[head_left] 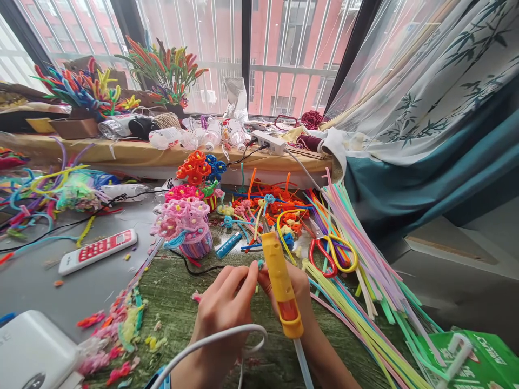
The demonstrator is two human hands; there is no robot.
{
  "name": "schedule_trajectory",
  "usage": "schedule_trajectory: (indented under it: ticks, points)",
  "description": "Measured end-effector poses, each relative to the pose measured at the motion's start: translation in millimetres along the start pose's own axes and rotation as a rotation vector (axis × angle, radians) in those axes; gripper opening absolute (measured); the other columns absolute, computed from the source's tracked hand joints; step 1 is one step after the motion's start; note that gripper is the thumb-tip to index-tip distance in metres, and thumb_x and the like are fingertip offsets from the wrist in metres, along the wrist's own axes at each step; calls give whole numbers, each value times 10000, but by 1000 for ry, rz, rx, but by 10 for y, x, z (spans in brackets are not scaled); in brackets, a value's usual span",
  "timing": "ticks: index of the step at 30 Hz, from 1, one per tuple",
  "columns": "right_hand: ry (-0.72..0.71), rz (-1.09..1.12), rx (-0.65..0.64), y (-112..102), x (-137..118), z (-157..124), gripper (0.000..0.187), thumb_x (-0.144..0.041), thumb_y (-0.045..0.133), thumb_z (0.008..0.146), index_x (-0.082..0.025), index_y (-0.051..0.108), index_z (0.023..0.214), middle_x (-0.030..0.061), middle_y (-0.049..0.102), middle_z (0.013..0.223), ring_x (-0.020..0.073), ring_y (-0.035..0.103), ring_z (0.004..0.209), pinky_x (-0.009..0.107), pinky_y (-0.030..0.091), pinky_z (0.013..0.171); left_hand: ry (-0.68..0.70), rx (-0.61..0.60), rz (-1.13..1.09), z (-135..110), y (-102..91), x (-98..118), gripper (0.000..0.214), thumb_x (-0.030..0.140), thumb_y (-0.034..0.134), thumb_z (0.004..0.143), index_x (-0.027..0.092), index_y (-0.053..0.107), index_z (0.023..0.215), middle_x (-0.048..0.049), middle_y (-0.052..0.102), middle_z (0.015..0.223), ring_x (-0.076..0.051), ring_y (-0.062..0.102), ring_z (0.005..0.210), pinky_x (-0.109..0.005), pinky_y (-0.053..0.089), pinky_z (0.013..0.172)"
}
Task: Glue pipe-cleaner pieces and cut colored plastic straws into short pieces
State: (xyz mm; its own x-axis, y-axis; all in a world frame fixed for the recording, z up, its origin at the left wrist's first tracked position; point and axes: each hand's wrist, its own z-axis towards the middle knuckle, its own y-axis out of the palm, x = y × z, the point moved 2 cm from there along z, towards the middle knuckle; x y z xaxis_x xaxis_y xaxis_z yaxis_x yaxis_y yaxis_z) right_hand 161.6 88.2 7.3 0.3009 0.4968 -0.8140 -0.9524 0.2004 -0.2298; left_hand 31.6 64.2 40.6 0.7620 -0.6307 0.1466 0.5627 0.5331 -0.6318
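Yellow glue gun (281, 281) is clamped in right hand (303, 294), left hand (225, 305) pinches blue scrap (260, 264); lettering on green box (484, 359) unreadable.

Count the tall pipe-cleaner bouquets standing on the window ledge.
2: a curly multicoloured bouquet at far left, a spiky orange-green bouquet nearer the middle. Clutter may hide others.

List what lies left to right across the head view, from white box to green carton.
white box → remote → left hand → glue gun → scissors → green carton
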Motion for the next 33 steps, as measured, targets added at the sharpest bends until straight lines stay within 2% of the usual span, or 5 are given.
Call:
schedule_trajectory:
  ticks: [11, 20, 24, 29, 33]
  points:
    - [55, 30, 15, -16, -35, 21, 270, -248, 613, 772, -214, 468, 547, -20, 503, 583, 143, 479, 564, 248, 371, 490, -224, 31, -125, 12, 24, -32, 166, 99, 592, 879, 131, 683, 1014, -64, 729, 897, -144, 675, 782, -220, 523, 744]
    - [270, 276, 29, -43, 100, 41, 251, -434, 661, 824, -187, 683, 784, -14, 570, 628, 124, 487, 549, 246, 395, 519, -631, -40, -696, 59, 38, -188, 77, 186, 663, 811, 198, 736, 835, 4, 714, 777, -126, 665, 699, -173, 520, 634]
    - [350, 425, -15, -43, 163, 51, 295, -486, 711, 769, -206, 727, 860, -19, 556, 625, 123, 458, 551, 244, 373, 510, -797, -89, -906, 18, 109, -242, 93, 267, 698, 787, 201, 759, 811, 19, 645, 627, -120, 590, 606, -177, 462, 542]
    - [452, 524, -38, -27, 152, 39, 298, -460, 781, 694, -209, 709, 836, -40, 517, 607, 115, 431, 559, 238, 370, 516, -931, -179, -1058, -14, 150, -259, 168, 344, 727, 771, 186, 768, 815, 24, 628, 608, -72, 459, 527, -152, 356, 467]
    - [459, 540, -90, -19, 169, 26, 302, -444, 786, 692, -208, 692, 857, -43, 515, 620, 115, 437, 568, 246, 395, 543, -925, -192, -1064, -14, 144, -260, 159, 336, 735, 768, 187, 767, 810, 25, 630, 612, -76, 483, 543, -153, 371, 488]
